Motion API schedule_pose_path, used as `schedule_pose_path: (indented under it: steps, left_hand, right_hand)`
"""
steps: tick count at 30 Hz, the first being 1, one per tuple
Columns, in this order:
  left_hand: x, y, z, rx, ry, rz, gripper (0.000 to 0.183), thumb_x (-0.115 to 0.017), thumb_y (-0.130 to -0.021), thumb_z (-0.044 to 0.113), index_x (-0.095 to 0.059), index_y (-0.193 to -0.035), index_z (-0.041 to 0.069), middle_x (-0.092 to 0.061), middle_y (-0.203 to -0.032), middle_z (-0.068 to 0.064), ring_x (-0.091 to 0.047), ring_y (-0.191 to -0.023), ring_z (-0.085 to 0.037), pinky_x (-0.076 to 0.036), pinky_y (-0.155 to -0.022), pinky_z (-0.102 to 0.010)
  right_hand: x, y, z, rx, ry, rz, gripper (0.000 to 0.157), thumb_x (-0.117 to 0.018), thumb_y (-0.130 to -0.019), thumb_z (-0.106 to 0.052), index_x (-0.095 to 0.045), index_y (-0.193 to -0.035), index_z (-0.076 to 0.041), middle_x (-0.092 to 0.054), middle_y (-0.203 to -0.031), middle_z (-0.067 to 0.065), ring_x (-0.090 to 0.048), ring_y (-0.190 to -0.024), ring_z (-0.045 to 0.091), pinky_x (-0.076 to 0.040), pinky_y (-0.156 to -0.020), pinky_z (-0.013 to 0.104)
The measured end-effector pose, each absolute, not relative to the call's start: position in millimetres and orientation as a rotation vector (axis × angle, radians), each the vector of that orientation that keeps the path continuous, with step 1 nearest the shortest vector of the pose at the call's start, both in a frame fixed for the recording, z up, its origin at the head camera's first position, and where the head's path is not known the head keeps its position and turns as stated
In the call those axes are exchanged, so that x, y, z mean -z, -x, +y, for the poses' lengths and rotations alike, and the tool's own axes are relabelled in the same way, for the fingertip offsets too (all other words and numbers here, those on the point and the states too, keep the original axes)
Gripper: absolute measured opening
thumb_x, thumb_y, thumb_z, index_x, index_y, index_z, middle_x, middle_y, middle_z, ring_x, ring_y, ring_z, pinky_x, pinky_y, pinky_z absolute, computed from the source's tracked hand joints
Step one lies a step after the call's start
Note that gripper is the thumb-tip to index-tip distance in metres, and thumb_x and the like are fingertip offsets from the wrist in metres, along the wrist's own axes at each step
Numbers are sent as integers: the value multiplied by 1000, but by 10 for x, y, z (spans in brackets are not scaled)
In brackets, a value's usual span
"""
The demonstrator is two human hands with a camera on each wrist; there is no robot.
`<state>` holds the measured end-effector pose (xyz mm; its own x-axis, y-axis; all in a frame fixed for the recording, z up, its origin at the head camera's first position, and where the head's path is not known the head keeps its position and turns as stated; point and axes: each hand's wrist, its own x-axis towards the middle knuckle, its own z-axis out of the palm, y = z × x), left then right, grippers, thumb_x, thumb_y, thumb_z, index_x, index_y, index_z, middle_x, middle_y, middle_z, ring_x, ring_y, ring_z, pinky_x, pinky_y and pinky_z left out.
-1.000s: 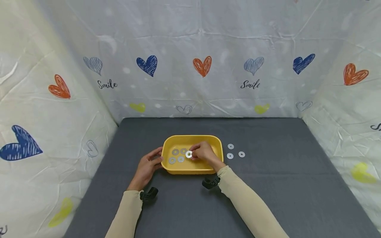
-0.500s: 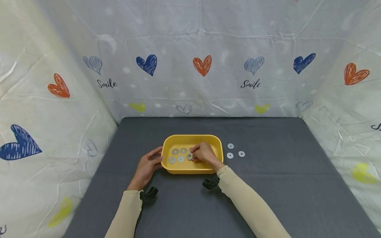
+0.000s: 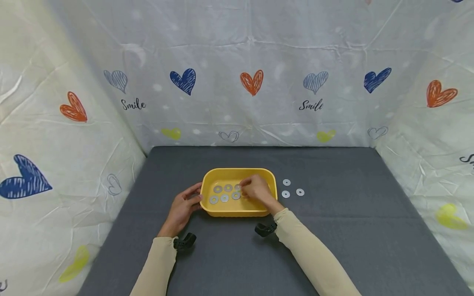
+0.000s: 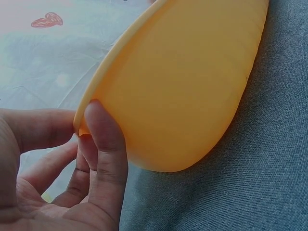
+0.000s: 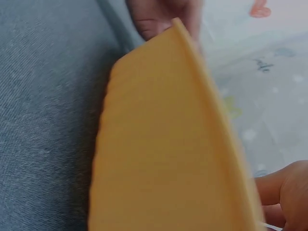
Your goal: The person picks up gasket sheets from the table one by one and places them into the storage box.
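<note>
A yellow tray stands on the dark grey cloth in the head view. At its left end my left hand pinches the rim, as the left wrist view shows, with fingers on both sides of the wall. Several flat metal washers lie in two rows inside, among them a front-row washer and a partly covered back-row washer. My right hand hovers over the right half of the tray, fingertips beside these two. No washer shows clearly between its bent fingers; the tray wall hides part of them in the right wrist view.
To the right of the tray lie three more washers: a back washer, a front washer and a rightmost washer. Behind the grey table hangs a pale curtain printed with hearts.
The washer that my right hand held now lies in the tray's front row. My right hand has drawn back slightly to the right. My left hand stays on the rim.
</note>
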<state>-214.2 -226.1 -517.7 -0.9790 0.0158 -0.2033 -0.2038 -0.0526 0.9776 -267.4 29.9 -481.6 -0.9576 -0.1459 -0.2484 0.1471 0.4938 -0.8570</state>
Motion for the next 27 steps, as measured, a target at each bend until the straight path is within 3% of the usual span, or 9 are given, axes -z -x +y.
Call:
schedule_pose_path:
  steps: [5,12,19,27]
  left_hand:
    - [5162,2143,-2259,-2164,220,2045,51,-60,-97,8,-47,-146,12,-50,-121,-5,-61,-95,-14,-56,-76,-25]
    - [5176,2147,-2265,-2167,218,2045,52,-60,-97,9,-46,-147,12,-50,-121,-4,-61,-99,-15,-57,-76,-25]
    - [5205,2153,-2269,-2155,217,2062,52,-60,-97,10,-46,-146,13,-50,-123,-6,-61,-98,-15,-56,-76,-25]
    - [5198,2145,-2264,-2166,221,2058,51,-61,-97,10,-47,-146,14,-48,-128,-10,-61,-100,-17,-56,-76,-24]
  right_hand:
    - [4705,2635,396,1635,34,2342,24,-65,-90,-2,-69,-113,5,-73,-99,18,-73,-83,25,-60,-73,37]
    - [4598,2537,536,1856,146,2167,23,-69,-89,-3,-69,-111,3,-69,-106,16,-72,-84,18,-60,-76,39]
    - [4588,2434,724,1899,233,2173,21,-70,-89,-5,-70,-110,1,-68,-105,16,-72,-94,28,-61,-75,37]
    - [4606,2389,1004,1891,303,2209,24,-70,-90,-10,-69,-113,-3,-68,-106,15,-70,-94,28,-60,-76,38]
